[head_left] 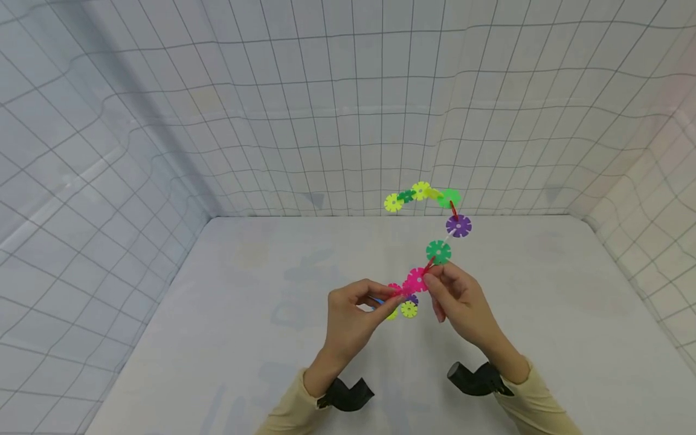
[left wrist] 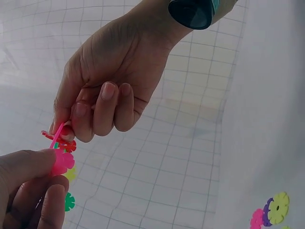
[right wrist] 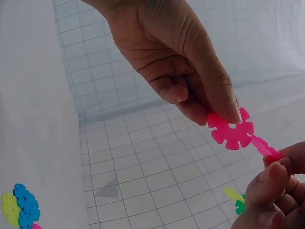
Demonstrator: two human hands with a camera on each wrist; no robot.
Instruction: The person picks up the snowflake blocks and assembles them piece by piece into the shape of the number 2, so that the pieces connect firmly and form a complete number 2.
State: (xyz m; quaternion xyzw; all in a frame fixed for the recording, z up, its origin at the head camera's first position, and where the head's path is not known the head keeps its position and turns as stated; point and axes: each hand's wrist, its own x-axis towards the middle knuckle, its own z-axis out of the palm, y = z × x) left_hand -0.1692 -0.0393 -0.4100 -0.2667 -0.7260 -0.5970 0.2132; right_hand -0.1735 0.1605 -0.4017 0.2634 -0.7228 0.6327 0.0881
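Trouble likely at slotted joints (right wrist: 250,136); pinching pink discs (head_left: 415,277) in the fingers of left hand (head_left: 349,317) and right hand (head_left: 462,303); could snap the chain (head_left: 432,248) apart through twisting or uneven pulling.

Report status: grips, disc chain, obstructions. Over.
Left grip and right grip pinch pink discs. Disc chain held up, curving beyond right grip. Other discs on table; nothing seen blocking the chain.

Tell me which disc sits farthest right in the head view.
The purple disc just below the red disc, which is seen edge-on. All others lie farther left, including the second purple disc, partly hidden behind a yellow disc.
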